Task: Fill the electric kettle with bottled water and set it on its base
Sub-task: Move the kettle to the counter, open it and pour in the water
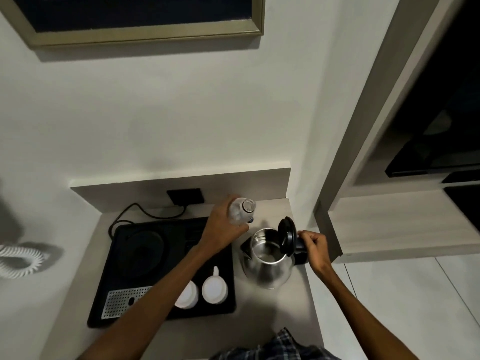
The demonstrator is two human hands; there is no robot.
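Between the hands: an open steel kettle [267, 258] on the surface [259, 315], awaiting water.

Left of the left hand [223, 229], which grips the uncapped bottle [240, 211], lies the round base [144, 248] on its black tray [161, 271], cups [214, 285] nearby. Tip the bottle mouth over the kettle's opening; the right hand [315, 249], closed on the handle, should steady it, raised lid [287, 235] kept clear.

Hotel room: black tea tray [228, 261] with 2 cups [215, 285], corded phone [20, 261].
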